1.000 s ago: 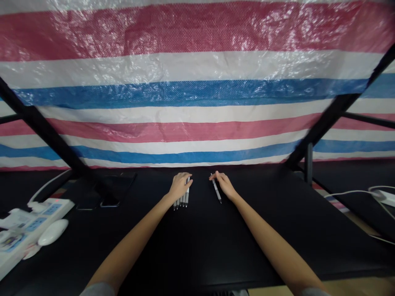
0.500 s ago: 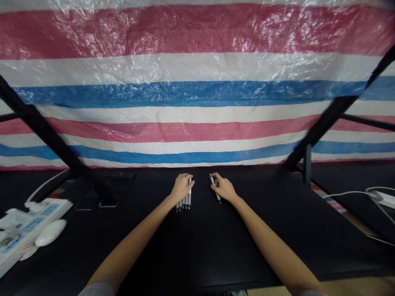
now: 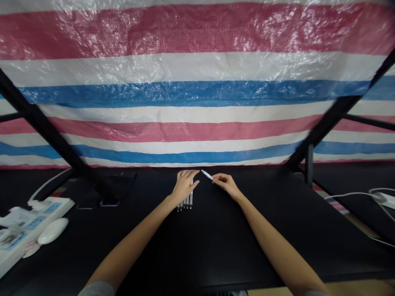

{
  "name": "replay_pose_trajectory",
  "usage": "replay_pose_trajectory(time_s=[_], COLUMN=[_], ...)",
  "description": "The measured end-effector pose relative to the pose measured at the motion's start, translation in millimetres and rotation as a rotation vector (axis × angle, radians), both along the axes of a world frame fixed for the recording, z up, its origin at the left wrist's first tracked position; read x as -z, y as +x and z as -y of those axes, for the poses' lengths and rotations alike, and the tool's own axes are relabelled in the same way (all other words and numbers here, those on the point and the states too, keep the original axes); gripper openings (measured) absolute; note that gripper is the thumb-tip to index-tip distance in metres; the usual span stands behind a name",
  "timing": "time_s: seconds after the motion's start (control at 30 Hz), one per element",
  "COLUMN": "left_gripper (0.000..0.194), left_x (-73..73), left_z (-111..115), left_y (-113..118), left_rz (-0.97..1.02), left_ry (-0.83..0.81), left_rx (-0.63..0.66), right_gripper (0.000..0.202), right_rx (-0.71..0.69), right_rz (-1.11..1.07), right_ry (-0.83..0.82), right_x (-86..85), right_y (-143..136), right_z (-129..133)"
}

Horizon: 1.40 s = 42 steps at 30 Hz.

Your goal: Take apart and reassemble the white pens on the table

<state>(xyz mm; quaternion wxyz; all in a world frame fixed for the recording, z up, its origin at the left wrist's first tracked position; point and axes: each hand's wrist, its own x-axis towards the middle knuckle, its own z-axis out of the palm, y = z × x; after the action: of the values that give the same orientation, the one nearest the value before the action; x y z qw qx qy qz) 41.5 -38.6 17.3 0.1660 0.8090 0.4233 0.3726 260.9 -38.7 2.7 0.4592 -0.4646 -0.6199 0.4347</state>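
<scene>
Black table (image 3: 216,246) — left hand (image 3: 183,185) flat on pens (image 3: 187,201), right hand (image 3: 226,183) grip pinching one pen (image 3: 206,174).

Both bare forearms reach forward from the lower corners and draw together toward the middle, wrists straight. The left hand (image 3: 184,185) lies palm down with its fingers stretched flat and pointing ahead and a little inward. The right hand (image 3: 226,184) sits just beside it, raised slightly, its thumb and fingers pinched together and pointing toward the left hand
</scene>
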Motion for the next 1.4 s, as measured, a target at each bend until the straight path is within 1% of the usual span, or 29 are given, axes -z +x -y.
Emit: replay_pose_trajectory(time_s=[0.1,0.17,0.23,0.37,0.53,0.67,0.77,0.83,0.9,0.97,1.03,1.1,1.13,1.17,1.23,1.3,1.4], left_gripper=[0.036,0.028,0.021,0.019,0.019,0.018,0.020,0.025,0.034,0.041,0.041,0.030,0.031,0.036,0.039,0.039,0.038], left_x=[-6.5,-7.4,-6.3,-2.1,5.2,13.0,16.0,14.7,10.4,4.1,-2.6,-7.4,-8.7,-9.2,-8.6,-7.3,-7.0], left_z=[1.1,-0.6,-3.8,-13.2,-23.9,-27.9,-28.1,-26.9,-24.6,-20.9,-15.7,-9.4,-6.1,-3.0,2.3,5.5,5.3], left_y=[-1.4,-3.3,-6.1,-14.5,-25.6,-29.7,-30.5,-29.9,-27.9,-24.5,-20.1,-15.6,-13.6,-11.8,-9.5,-9.1,-11.9], left_rz=[-0.006,-0.057,-0.105,-0.097,0.006,0.016,0.005,-0.014,-0.019,0.000,0.001,-0.068,-0.130,-0.201,-0.342,-0.443,-0.513], left_ry=[0.045,0.051,0.047,0.079,0.072,0.115,0.139,0.134,0.112,0.061,-0.022,-0.069,-0.066,-0.048,-0.012,0.008,0.030], left_rx=[0.128,0.186,0.208,0.190,0.122,0.113,0.086,0.080,0.089,0.099,0.143,0.175,0.200,0.232,0.256,0.252,0.228], right_gripper=[0.029,0.030,0.030,0.031,0.028,0.028,0.028,0.028,0.027,0.027,0.027,0.028,0.029,0.029,0.029,0.028,0.028], right_rx=[-0.086,-0.132,-0.164,-0.167,-0.112,-0.097,-0.105,-0.116,-0.114,-0.087,-0.040,0.006,0.024,0.036,0.041,0.031,0.025], right_rz=[0.055,0.089,0.094,0.026,-0.078,-0.097,-0.093,-0.090,-0.102,-0.151,-0.241,-0.345,-0.387,-0.419,-0.450,-0.456,-0.461], right_ry=[0.012,0.011,0.001,-0.037,-0.056,-0.079,-0.091,-0.090,-0.089,-0.091,-0.101,-0.123,-0.137,-0.148,-0.161,-0.162,-0.166], right_x=[-2.5,-2.1,-1.2,-0.3,0.3,2.5,3.0,2.7,2.7,3.4,4.9,6.3,6.8,7.1,7.2,7.2,7.7], right_y=[-1.8,-3.5,-4.5,-4.1,-3.3,-4.2,-5.3,-5.5,-4.8,-2.9,-0.1,2.7,4.0,4.9,5.9,6.0,5.9], right_z=[3.1,4.1,4.1,3.0,1.6,0.3,0.4,0.7,0.6,-0.5,-2.6,-5.2,-6.3,-7.3,-8.5,-8.9,-9.2])
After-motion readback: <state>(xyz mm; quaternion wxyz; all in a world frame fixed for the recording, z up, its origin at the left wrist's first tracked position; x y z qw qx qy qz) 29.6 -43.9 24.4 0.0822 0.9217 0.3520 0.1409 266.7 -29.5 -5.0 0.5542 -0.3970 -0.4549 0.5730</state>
